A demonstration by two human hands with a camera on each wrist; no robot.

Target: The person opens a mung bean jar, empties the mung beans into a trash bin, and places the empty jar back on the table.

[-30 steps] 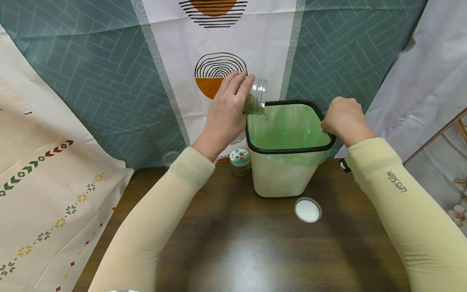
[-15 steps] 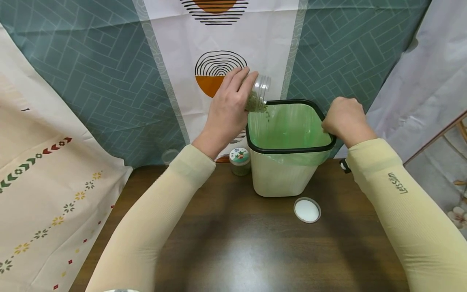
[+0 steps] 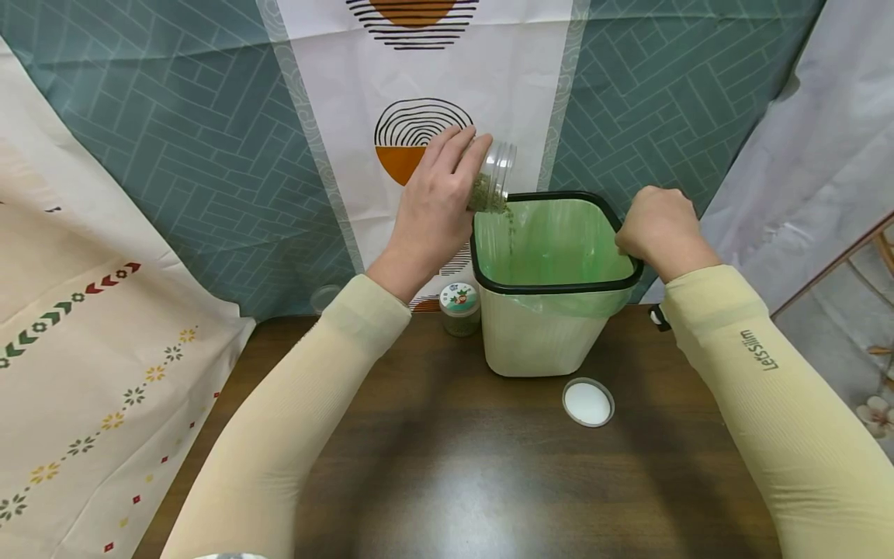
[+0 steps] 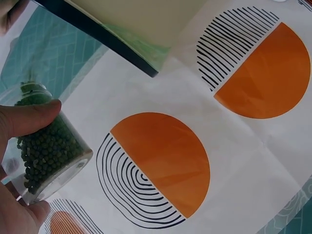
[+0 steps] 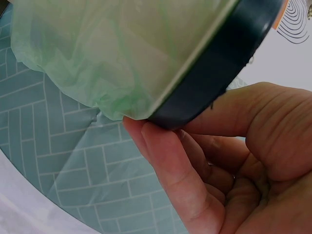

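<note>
My left hand (image 3: pixel 437 203) grips a clear jar (image 3: pixel 490 182) tipped sideways over the left rim of a white bin (image 3: pixel 541 334). Small green beans (image 4: pixel 47 155) lie in the jar, and a thin stream of them falls from its mouth into the bin's green liner (image 3: pixel 566 241). At the bin's right corner, my right hand (image 3: pixel 660 229) pinches the black rim (image 5: pixel 195 78) between thumb and fingers; the liner hangs over the outside there.
A lidded jar (image 3: pixel 459 309) with a cartoon label stands just left of the bin. A round white lid (image 3: pixel 588 402) lies in front on the brown table (image 3: pixel 447 466). Beside my left sleeve is a clear round piece (image 3: pixel 325 298). A small black object (image 3: pixel 659 317) sits by my right wrist.
The jar in my left hand has risen slightly, and the falling stream of beans now reaches further down into the bin. My right hand has stayed on the rim.
</note>
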